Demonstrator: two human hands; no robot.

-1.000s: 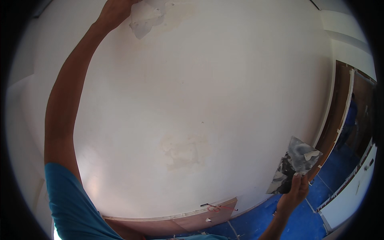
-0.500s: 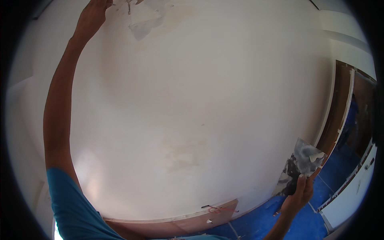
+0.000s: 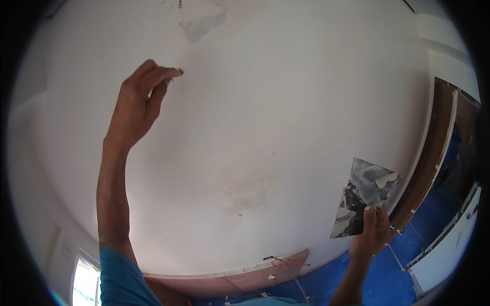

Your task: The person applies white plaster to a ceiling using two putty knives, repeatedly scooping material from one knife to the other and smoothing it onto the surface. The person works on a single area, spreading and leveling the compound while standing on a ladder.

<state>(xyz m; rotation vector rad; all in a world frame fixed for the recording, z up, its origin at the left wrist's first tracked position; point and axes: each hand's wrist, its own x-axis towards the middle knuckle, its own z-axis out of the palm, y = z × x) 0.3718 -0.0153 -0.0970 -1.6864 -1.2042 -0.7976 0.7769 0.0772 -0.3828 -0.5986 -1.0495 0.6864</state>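
The left hand (image 3: 137,104) is raised against the white wall (image 3: 286,102), its fingers (image 3: 166,76) pinched narrow on a tiny dark bit, too small to identify, just below a patch of grey filler (image 3: 201,23). The right hand (image 3: 375,232) hangs low, fingers closed on a wide putty knife (image 3: 363,196), blade tilted up and away from the wall, likely so the smeared filler stays put. No container is in sight. Blue floor covering (image 3: 383,275) lies below.
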